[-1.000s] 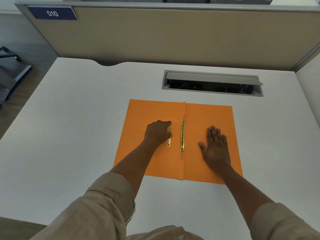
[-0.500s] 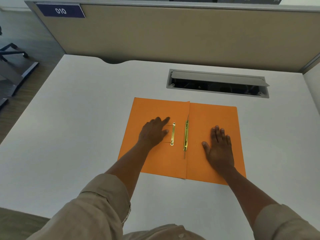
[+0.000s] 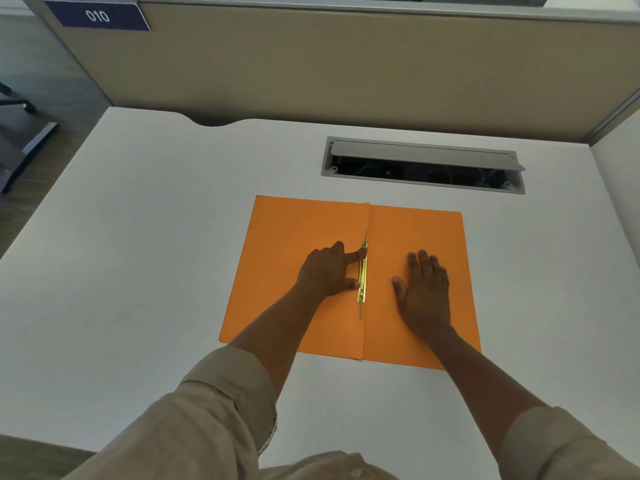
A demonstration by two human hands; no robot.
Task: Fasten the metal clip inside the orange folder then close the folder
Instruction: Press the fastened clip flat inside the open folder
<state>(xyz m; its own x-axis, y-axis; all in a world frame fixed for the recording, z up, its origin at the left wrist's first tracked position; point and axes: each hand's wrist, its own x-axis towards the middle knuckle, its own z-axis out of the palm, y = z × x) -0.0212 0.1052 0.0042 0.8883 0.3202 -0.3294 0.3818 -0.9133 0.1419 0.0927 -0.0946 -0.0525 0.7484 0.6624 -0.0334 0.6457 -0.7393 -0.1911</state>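
The orange folder (image 3: 298, 230) lies open and flat on the white desk (image 3: 138, 258). A yellow metal clip (image 3: 362, 278) runs along its centre fold, with thin prongs sticking out at both ends. My left hand (image 3: 327, 270) rests on the left leaf, its index finger and thumb touching the clip's top and lower part. My right hand (image 3: 424, 289) lies flat, fingers spread, on the right leaf, holding nothing.
A grey cable hatch (image 3: 422, 164) with its lid raised is set into the desk behind the folder. A beige partition (image 3: 346, 67) with a blue "010" label (image 3: 98, 16) closes the back. A chair base (image 3: 20, 140) stands on the floor at left.
The loose clip bar that lay left of the fold now sits over the fold on the prongs. My left hand moved right onto it. The right hand stayed flat.
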